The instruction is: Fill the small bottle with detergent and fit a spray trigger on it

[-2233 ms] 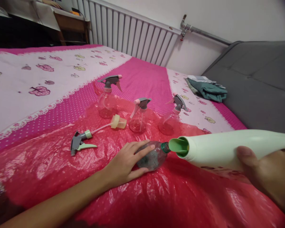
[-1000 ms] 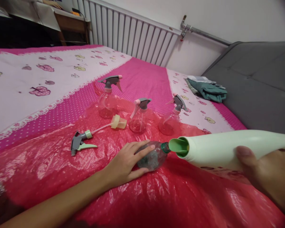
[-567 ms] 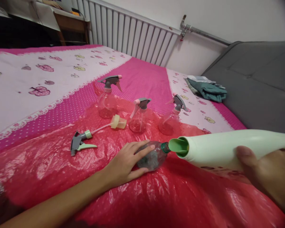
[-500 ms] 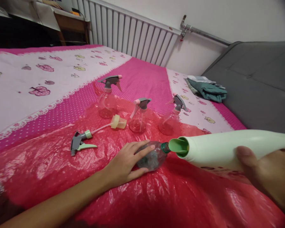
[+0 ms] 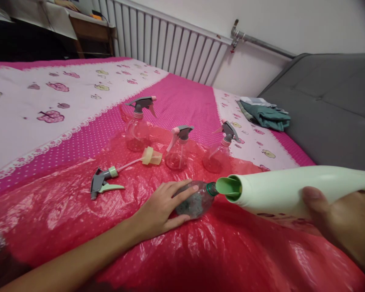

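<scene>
With fingers and thumb around its body, my left hand [image 5: 161, 209] holds a clear spray bottle without its top [image 5: 197, 202]. Its green-ringed neck tilts to the right and liquid shows inside. My right hand [image 5: 337, 219] grips a large pale green plastic jug [image 5: 276, 188], held nearly level. The jug's green spout [image 5: 226, 185] meets the bottle's mouth; whether liquid is flowing I cannot make out. Left of the bottle lies a grey and green trigger sprayer [image 5: 105, 181], its tube ending at a yellowish funnel-shaped piece [image 5: 152, 156].
Three clear bottles with grey and pink spray heads, a left one [image 5: 136, 134], a middle one [image 5: 177, 154] and a right one [image 5: 217, 156], stand on red plastic sheeting [image 5: 134, 259] over a bed. Folded clothes [image 5: 266, 114] lie by the grey headboard [image 5: 331, 105]. A radiator [image 5: 167, 40] lines the wall.
</scene>
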`<control>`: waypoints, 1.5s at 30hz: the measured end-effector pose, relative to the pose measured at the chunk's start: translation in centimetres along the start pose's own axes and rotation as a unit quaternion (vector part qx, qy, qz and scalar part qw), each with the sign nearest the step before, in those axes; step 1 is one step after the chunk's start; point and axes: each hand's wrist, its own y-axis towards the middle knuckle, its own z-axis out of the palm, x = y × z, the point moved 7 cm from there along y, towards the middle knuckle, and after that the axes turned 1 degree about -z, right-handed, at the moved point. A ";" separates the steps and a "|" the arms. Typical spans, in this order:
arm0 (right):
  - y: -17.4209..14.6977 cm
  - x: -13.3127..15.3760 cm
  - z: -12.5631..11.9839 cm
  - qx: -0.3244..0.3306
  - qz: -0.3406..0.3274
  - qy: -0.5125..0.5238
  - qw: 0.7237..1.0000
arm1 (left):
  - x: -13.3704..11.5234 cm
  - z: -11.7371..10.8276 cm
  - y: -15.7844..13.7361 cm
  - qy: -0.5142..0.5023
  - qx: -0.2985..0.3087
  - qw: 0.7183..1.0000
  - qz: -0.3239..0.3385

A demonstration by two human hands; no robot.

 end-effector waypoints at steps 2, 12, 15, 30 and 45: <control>0.0 0.0 0.0 -0.001 0.000 0.000 1.000 | 0.0 0.0 0.0 0.002 -0.002 1.000 0.001; -0.4 -0.4 0.0 0.012 0.014 0.012 1.000 | 0.0 -0.1 0.1 0.000 0.002 1.000 -0.001; -0.3 -0.5 0.2 0.021 0.025 0.010 0.999 | 0.0 0.0 0.1 0.001 0.005 1.000 0.000; -0.2 -0.6 0.3 0.001 0.022 0.009 1.000 | 0.0 -0.1 0.1 -0.001 0.001 1.000 0.001; -0.1 -0.4 0.0 0.005 0.024 0.010 1.000 | -0.1 -0.1 0.1 -0.002 0.004 1.000 -0.002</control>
